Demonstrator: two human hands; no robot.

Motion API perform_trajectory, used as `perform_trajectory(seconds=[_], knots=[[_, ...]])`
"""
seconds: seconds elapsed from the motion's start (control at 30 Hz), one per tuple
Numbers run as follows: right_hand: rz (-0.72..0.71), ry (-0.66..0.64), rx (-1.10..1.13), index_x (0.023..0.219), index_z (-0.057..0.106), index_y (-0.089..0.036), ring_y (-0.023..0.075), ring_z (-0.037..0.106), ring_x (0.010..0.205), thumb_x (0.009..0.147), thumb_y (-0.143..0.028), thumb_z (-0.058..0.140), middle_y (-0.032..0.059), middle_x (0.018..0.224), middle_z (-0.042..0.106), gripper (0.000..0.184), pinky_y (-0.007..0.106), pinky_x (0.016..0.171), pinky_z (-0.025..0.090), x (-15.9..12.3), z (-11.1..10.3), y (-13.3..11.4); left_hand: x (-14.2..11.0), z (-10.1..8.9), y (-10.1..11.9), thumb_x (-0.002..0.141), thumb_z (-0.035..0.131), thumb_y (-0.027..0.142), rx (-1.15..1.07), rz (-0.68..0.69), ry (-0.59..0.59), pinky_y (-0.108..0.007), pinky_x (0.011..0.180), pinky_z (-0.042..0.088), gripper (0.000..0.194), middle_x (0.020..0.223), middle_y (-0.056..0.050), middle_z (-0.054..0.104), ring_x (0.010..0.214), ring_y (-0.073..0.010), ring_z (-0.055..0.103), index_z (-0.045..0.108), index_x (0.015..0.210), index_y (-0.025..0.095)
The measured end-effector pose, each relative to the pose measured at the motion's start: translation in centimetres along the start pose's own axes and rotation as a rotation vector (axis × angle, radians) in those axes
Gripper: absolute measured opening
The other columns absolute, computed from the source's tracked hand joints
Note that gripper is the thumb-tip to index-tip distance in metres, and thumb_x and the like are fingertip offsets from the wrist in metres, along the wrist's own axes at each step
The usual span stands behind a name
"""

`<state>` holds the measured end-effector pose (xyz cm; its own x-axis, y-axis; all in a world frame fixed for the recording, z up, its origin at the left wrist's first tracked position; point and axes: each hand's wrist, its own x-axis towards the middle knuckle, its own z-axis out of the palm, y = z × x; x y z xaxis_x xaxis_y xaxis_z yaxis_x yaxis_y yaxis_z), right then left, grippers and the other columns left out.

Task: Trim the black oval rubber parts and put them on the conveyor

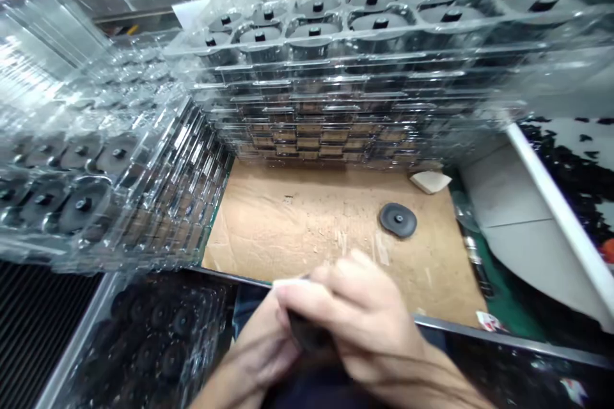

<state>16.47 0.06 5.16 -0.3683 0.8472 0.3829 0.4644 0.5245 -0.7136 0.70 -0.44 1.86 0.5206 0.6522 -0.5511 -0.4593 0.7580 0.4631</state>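
Note:
My right hand point(357, 316) is curled at the near edge of the cardboard mat point(307, 223), fingers wrapped round a dark round part point(307, 335) and a thin white stick point(290, 282) poking out to the left. My left hand point(263, 351) lies beneath it, fingers bent under the same dark part; motion blur smears both. A loose dark grey disc point(398, 220) with a raised centre rests alone on the mat, to the far right of my hands.
Tall stacks of clear plastic trays filled with dark discs stand at the back point(364, 45) and at the left point(86, 160). More trays sit low at the bottom left point(153, 332). A folded white scrap point(430, 181) lies at the mat's far right corner. A white surface point(518, 217) borders the right.

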Motion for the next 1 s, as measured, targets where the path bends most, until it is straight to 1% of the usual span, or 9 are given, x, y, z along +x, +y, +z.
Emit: perform_trajectory(seconds=[0.2,0.4,0.53,0.6,0.7,0.77,0.87,0.97,1.0], knots=[[0.527,-0.017,0.125,0.098,0.066,-0.023,0.0174,0.063,0.084,0.087,-0.027,0.046,0.0035,0.095,0.068,0.023,0.027,0.069,0.050,-3.2,1.5,5.2,-1.2,-1.6,-0.1,0.054,0.079,0.031,-0.146,0.195,0.030,-0.029,0.082,0.047,0.049,0.104,-0.006,0.069,0.091,-0.0238,0.065,0.066,0.100,0.023],[0.507,-0.094,0.172,0.095,0.069,-0.021,0.0147,0.063,0.056,0.084,-0.031,0.050,0.0028,0.077,0.070,0.024,0.024,0.051,0.051,-6.8,5.3,5.5,-2.2,-2.2,-1.6,0.056,0.078,0.031,-0.156,0.185,0.018,-0.030,0.082,0.046,0.053,0.108,-0.007,0.067,0.096,-0.0229,0.062,0.063,0.106,0.023],[0.486,-0.043,0.143,0.100,0.067,-0.022,0.0147,0.063,0.061,0.085,-0.032,0.049,0.0029,0.084,0.070,0.025,0.024,0.054,0.052,-6.8,3.8,3.7,-3.3,-1.5,-2.0,0.056,0.078,0.029,-0.157,0.223,0.019,-0.031,0.083,0.046,0.049,0.107,-0.008,0.067,0.094,-0.0235,0.063,0.064,0.103,0.021],[0.490,0.064,0.091,0.102,0.065,-0.023,0.0159,0.065,0.070,0.086,-0.032,0.049,0.0032,0.094,0.069,0.025,0.023,0.055,0.052,-6.3,2.2,1.7,-4.0,-0.7,-2.2,0.058,0.077,0.025,-0.156,0.247,0.045,-0.031,0.081,0.046,0.043,0.103,-0.007,0.068,0.090,-0.0232,0.064,0.065,0.099,0.021],[0.360,0.244,-0.014,0.106,0.061,-0.025,0.0172,0.065,0.079,0.086,-0.026,0.051,0.0023,0.100,0.068,0.023,0.022,0.056,0.052,-5.4,0.8,-2.7,-5.1,0.5,-2.7,0.056,0.077,0.015,-0.137,0.286,0.124,-0.029,0.080,0.046,0.042,0.099,-0.004,0.069,0.088,-0.0201,0.064,0.066,0.096,0.024],[0.095,0.283,-0.056,0.112,0.057,-0.021,0.0176,0.065,0.082,0.085,-0.017,0.050,0.0038,0.100,0.068,0.028,0.025,0.066,0.052,-4.8,0.8,-5.4,-5.7,0.9,-3.1,0.057,0.077,0.018,-0.125,0.299,0.172,-0.028,0.083,0.044,0.040,0.096,-0.003,0.070,0.089,-0.0186,0.063,0.067,0.095,0.024],[-0.203,0.175,-0.036,0.113,0.054,-0.016,0.0168,0.063,0.084,0.083,-0.009,0.048,0.0053,0.096,0.068,0.031,0.029,0.076,0.048,-4.2,1.4,-7.7,-6.5,0.9,-3.6,0.060,0.075,0.028,-0.126,0.347,0.175,-0.034,0.087,0.043,0.037,0.096,-0.005,0.070,0.092,-0.0214,0.062,0.066,0.096,0.024],[-0.169,-0.016,-0.007,0.103,0.058,-0.020,0.0131,0.063,0.076,0.083,-0.009,0.046,0.0008,0.090,0.069,0.026,0.025,0.070,0.047,-3.6,1.5,-8.3,-7.0,0.8,-3.9,0.054,0.079,0.026,-0.090,0.457,0.134,-0.035,0.087,0.043,0.046,0.101,-0.005,0.069,0.094,-0.0237,0.061,0.066,0.097,0.025],[-0.152,-0.005,-0.018,0.101,0.058,-0.020,0.0129,0.062,0.072,0.083,-0.009,0.045,0.0004,0.087,0.069,0.025,0.025,0.067,0.047,-3.3,1.5,-8.3,-7.2,0.9,-4.0,0.054,0.079,0.024,-0.073,0.473,0.118,-0.034,0.087,0.043,0.046,0.100,-0.005,0.069,0.094,-0.0235,0.061,0.066,0.098,0.024]])
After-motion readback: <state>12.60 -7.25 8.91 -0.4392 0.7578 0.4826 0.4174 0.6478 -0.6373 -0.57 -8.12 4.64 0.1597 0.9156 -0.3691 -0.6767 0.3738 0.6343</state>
